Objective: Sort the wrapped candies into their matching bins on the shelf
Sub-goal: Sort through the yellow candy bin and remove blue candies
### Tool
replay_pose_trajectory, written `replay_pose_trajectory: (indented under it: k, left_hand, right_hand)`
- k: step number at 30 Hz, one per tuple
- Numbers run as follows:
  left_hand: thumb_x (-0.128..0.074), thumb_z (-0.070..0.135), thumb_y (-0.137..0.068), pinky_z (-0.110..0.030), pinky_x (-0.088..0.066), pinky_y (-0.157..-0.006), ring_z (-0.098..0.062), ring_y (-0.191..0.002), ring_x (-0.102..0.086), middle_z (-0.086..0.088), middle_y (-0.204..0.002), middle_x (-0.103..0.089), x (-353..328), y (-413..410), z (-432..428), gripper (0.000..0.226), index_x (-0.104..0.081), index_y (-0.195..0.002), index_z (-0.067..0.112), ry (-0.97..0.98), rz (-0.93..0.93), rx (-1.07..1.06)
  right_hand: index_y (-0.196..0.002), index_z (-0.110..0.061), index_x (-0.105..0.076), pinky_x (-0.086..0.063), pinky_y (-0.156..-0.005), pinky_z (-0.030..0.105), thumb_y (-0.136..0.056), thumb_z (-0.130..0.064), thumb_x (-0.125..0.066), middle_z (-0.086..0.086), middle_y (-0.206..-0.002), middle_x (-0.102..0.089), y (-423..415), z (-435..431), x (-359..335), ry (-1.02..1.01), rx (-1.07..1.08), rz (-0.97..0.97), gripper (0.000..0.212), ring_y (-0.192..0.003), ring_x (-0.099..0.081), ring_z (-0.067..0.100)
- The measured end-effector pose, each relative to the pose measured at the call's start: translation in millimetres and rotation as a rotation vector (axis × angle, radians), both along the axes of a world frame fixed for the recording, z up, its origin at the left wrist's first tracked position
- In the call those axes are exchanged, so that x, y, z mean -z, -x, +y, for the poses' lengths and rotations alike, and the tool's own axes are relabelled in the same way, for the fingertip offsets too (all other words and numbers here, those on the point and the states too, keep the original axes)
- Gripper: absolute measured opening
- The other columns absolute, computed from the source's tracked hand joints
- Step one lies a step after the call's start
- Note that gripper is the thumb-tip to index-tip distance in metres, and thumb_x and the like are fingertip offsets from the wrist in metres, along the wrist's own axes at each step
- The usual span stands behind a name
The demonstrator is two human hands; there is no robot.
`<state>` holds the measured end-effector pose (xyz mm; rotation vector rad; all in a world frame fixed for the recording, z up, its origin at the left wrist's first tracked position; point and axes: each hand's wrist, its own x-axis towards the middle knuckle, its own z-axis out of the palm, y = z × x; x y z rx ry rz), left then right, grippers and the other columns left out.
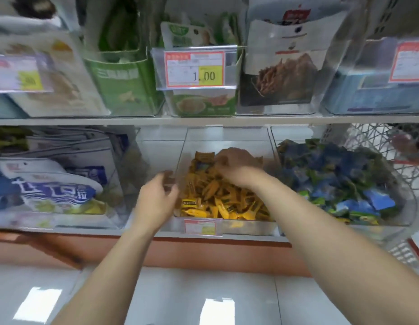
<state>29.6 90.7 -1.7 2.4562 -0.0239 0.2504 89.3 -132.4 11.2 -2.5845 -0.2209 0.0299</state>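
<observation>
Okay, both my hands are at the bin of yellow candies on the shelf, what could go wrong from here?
The yellow wrapped candies are heaped near the front of their clear plastic bin; your right hand, reaching in there, might push some over onto the floor.
The clear bin of blue and green wrapped candies stands right beside it, so a flicked candy could land in the wrong sort.
</observation>
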Motion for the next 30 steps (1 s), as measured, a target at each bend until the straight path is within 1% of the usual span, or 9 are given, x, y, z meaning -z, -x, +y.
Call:
replay_pose_trajectory:
  k: [3,6,10,13,19,23,25,27,30]
  left_hand:
    - [-0.061,0.023,-0.094,-0.022,-0.047,-0.081,-0.011,-0.092,-0.066,0.004,-0.105,-0.072,12,-7,4,0.028,-0.068,-0.12,0.016,0.079,0.011,0.007]
    - [-0.062,0.026,-0.092,-0.021,-0.047,-0.075,-0.004,-0.084,-0.065,0.011,-0.094,-0.072,16,-11,8,0.023,-0.07,-0.113,0.023,0.118,-0.004,0.016]
    - [-0.061,0.029,-0.092,-0.022,-0.049,-0.076,0.006,-0.08,-0.062,0.017,-0.09,-0.069,18,-12,11,0.022,-0.069,-0.113,0.028,0.124,-0.005,0.051]
    - [-0.061,0.029,-0.093,-0.027,-0.052,-0.081,-0.001,-0.085,-0.064,0.014,-0.098,-0.071,16,-12,9,0.024,-0.068,-0.115,0.026,0.137,-0.006,0.048]
    - [-0.061,0.029,-0.093,-0.031,-0.053,-0.085,-0.008,-0.089,-0.064,0.014,-0.099,-0.069,11,-10,7,0.023,-0.068,-0.114,0.025,0.16,0.012,0.038]
    - [-0.062,0.03,-0.091,-0.03,-0.054,-0.084,-0.005,-0.088,-0.064,0.014,-0.098,-0.069,11,-10,7,0.022,-0.069,-0.111,0.025,0.163,0.021,0.031]
    - [-0.063,0.03,-0.09,-0.034,-0.054,-0.085,-0.008,-0.091,-0.064,0.012,-0.1,-0.07,9,-12,5,0.022,-0.068,-0.111,0.025,0.162,0.016,0.026]
    - [-0.064,0.032,-0.089,-0.031,-0.051,-0.087,-0.013,-0.101,-0.062,0.009,-0.108,-0.067,7,-13,2,0.028,-0.064,-0.117,0.024,0.134,-0.013,0.015]
    - [-0.064,0.036,-0.09,-0.028,-0.041,-0.088,-0.019,-0.11,-0.055,0.001,-0.115,-0.062,2,-13,-5,0.039,-0.059,-0.126,0.021,0.033,-0.103,0.009]
  right_hand:
    - [-0.112,-0.022,-0.066,-0.045,-0.079,0.036,-0.098,-0.027,-0.047,0.003,-0.117,-0.065,-39,25,16,0.109,-0.079,0.006,0.025,-0.109,-0.059,0.026]
    - [-0.118,-0.015,-0.064,-0.045,-0.083,0.036,-0.098,-0.023,-0.046,0.008,-0.121,-0.064,-71,42,28,0.204,-0.115,0.095,0.028,-0.112,-0.058,0.029]
    - [-0.133,-0.011,-0.051,-0.042,-0.092,0.037,-0.097,-0.032,-0.056,0.011,-0.129,-0.059,-94,50,40,0.309,-0.085,0.23,0.042,-0.117,-0.055,0.03]
    - [-0.13,-0.007,-0.052,-0.044,-0.093,0.039,-0.094,-0.041,-0.061,0.012,-0.125,-0.059,-100,50,42,0.304,-0.05,0.254,0.05,-0.115,-0.056,0.029]
    - [-0.125,-0.008,-0.055,-0.045,-0.103,0.049,-0.089,-0.049,-0.067,0.01,-0.122,-0.06,-100,47,44,0.251,-0.006,0.224,0.056,-0.114,-0.056,0.029]
    - [-0.111,-0.014,-0.064,-0.053,-0.086,0.039,-0.087,-0.045,-0.071,0.003,-0.107,-0.066,-94,41,43,0.154,0.012,0.132,0.039,-0.099,-0.061,0.022]
    - [-0.106,-0.018,-0.068,-0.047,-0.076,0.032,-0.09,-0.039,-0.069,-0.003,-0.1,-0.064,-85,37,39,0.116,0.009,0.052,0.027,-0.095,-0.06,0.018]
    - [-0.107,-0.02,-0.069,-0.041,-0.073,0.029,-0.093,-0.035,-0.066,-0.007,-0.096,-0.059,-70,33,31,0.026,0.032,-0.058,0.021,-0.093,-0.057,0.016]
    - [-0.104,-0.021,-0.069,-0.047,-0.079,0.031,-0.094,-0.029,-0.063,-0.006,-0.099,-0.063,-44,23,15,-0.146,0.032,-0.148,0.014,-0.093,-0.059,0.015]
